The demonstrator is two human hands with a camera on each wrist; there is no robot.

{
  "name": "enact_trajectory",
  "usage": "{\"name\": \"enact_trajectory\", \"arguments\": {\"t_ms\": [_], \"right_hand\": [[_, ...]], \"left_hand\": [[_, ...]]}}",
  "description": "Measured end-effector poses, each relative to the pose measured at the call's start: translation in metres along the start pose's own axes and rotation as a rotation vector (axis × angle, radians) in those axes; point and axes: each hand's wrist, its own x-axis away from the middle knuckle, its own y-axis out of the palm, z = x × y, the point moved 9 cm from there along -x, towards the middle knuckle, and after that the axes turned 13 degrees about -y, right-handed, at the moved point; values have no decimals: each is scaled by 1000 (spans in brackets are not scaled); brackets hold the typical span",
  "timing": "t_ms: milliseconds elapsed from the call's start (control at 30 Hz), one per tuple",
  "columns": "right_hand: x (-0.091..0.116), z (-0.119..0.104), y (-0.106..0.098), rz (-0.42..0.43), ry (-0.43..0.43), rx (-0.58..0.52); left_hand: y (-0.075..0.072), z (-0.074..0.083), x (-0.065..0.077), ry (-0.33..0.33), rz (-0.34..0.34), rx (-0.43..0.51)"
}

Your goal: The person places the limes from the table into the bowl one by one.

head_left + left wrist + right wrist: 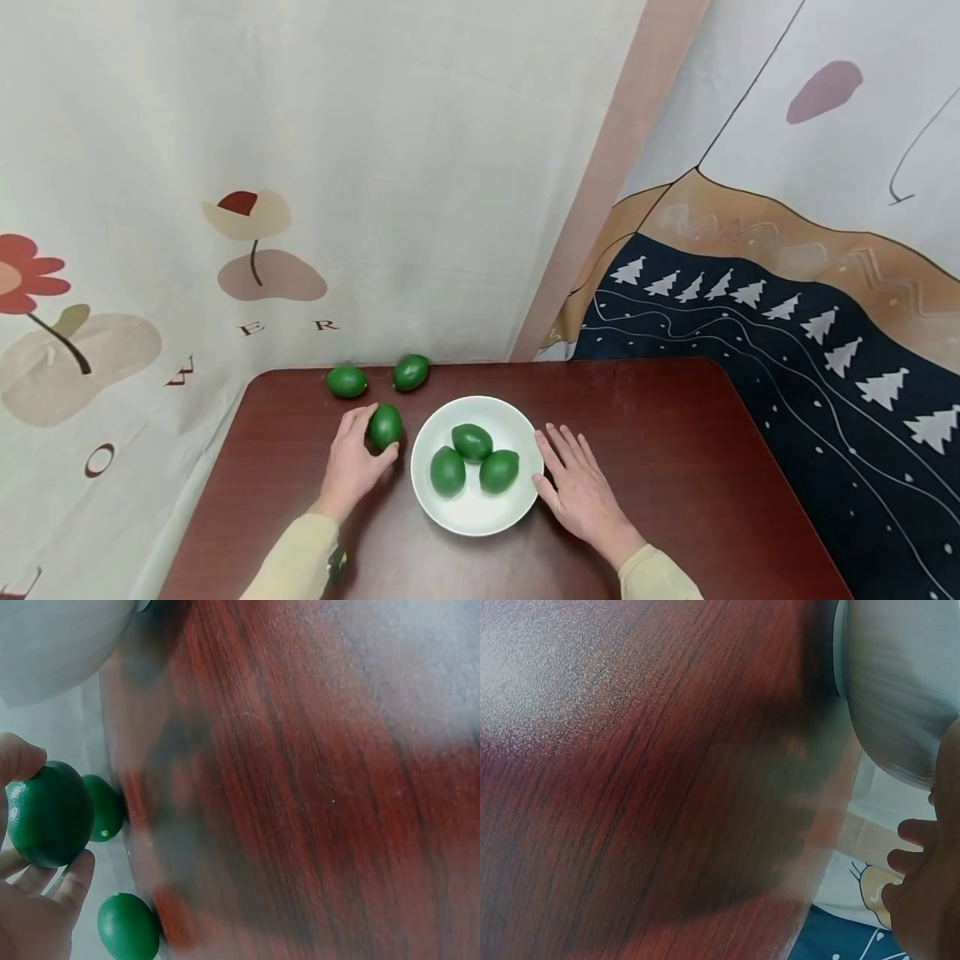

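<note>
Between thumb and fingers, my left hand (pixel 356 460) grips a green lime (pixel 386 426), left of a white bowl (pixel 476 523). The left wrist view shows this lime (pixel 51 814) up close, with the thumb on one side and fingertips on the other. Three more limes sit together in the bowl: one at the back (pixel 472 442), one at the left (pixel 447 472) and one at the right (pixel 498 472). At the bowl's right side, my right hand (pixel 583 493) rests with fingers extended, thumb and index finger against the rim. In the right wrist view the bowl's outer wall (pixel 900 682) appears beside that hand.
Two limes lie near the table's back edge, one at the left (pixel 347 382) and one nearer the bowl (pixel 410 372). The dark red wooden table (pixel 675 450) meets a printed curtain (pixel 420 183) at the back. A navy cloth with white trees (pixel 720 333) hangs at the right.
</note>
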Motion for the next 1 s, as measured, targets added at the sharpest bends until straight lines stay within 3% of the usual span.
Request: {"name": "enact_trajectory", "arguments": {"t_ms": [1000], "right_hand": [[-1, 2, 0, 14, -5, -18]], "left_hand": [[-14, 21, 16, 68, 84, 38]]}}
